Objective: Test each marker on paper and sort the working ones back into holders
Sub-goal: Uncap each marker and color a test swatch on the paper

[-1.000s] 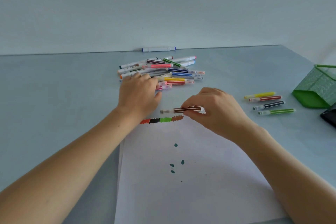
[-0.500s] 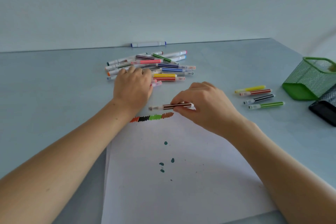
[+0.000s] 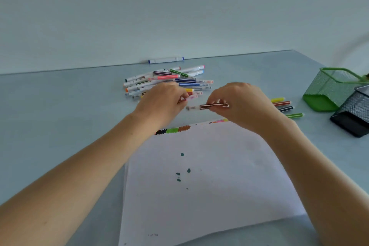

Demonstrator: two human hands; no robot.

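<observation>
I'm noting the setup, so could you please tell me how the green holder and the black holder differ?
The green holder is bright green and sits farther back; the black holder is dark and nearer, overlapping the green one's right side. The green holder shows nearly whole, while the black one is cut off by the frame edge. Both are mesh and tilted.

Both bare forearms reach forward and converge, the right hand [image 3: 239, 106] knuckles-up with fingers curled and pinching a brown marker [image 3: 213, 106] that juts out leftward of its grip, the left hand [image 3: 161, 102] just beside it, fingers curled down around a pink marker [image 3: 188, 98].
</observation>
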